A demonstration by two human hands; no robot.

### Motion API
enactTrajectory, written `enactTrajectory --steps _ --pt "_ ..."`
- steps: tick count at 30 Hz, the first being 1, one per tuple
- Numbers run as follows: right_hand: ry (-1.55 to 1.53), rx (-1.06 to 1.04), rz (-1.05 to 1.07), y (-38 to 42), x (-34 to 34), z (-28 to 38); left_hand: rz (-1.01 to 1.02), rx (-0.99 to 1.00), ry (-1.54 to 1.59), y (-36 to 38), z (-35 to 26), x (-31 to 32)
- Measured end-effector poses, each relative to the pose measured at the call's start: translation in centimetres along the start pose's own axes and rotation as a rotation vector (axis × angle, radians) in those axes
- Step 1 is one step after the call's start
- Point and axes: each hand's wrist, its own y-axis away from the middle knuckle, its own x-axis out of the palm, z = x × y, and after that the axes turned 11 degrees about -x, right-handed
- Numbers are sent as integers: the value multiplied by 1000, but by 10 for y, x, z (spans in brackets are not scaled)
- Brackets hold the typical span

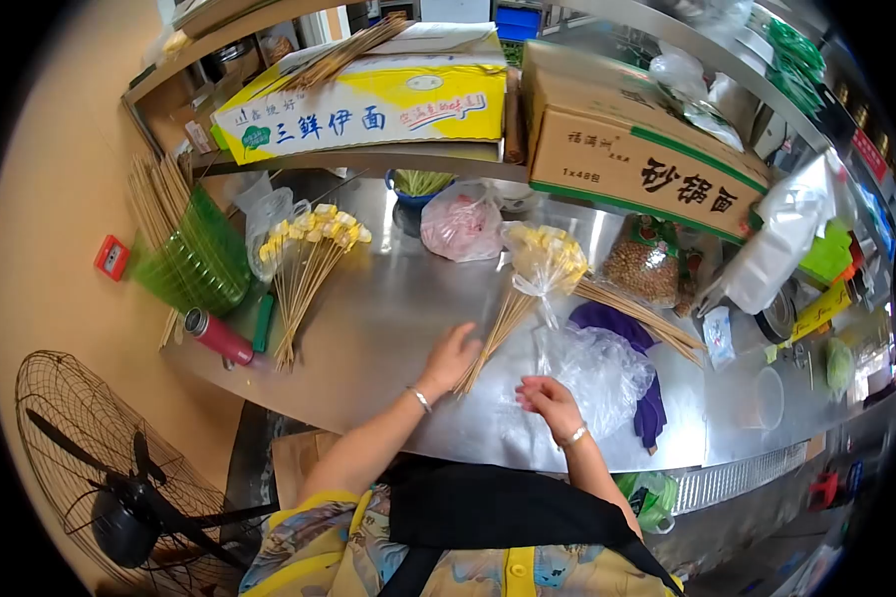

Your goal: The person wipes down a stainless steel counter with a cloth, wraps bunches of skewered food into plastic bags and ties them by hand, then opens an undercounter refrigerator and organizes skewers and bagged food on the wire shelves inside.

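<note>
My left hand point(452, 356) reaches over the steel counter, fingers extended beside the sticks of a skewer bundle point(496, 334). The yellow-and-white food pieces on that bundle are covered by a clear plastic bag point(546, 255), knotted around the sticks below them. My right hand point(551, 400) hovers at the left edge of a pile of clear plastic bags point(607, 370), its fingers loosely bent and nothing visible in them. Purple cloth point(650, 413) lies partly under this pile. Farther left is an uncovered fan of similar skewers point(314, 259).
A green basket of sticks point(204, 254) and a red flask point(219, 338) occupy the left end. Two cartons, one yellow-white point(368, 109) and one brown point(632, 149), sit on the shelf above. A fan point(119, 497) stands at lower left.
</note>
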Motion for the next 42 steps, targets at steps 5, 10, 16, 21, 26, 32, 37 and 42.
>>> enactTrajectory --steps 5,10,16,21,26,32,37,42 --pt "143 -120 -151 49 -34 0 -675 61 -518 -11 63 -129" --pt "1257 -531 -541 62 -45 15 -749 -418 -890 -1 104 -231" --pt "1603 -180 -507 34 -74 5 -514 -442 -455 -44 191 -276" --pt "1264 -287 -719 43 -147 -3 -326 -467 78 -35 123 -259" --pt "493 -481 -884 68 -166 33 -482 -498 -15 -10 99 -244" --pt "370 -625 -877 72 -153 72 -535 -238 130 57 80 -183" --pt "315 -611 -767 58 -154 76 -432 -299 290 119 50 -151" --pt "297 -537 -700 57 -137 81 -203 -561 634 166 0 -151"
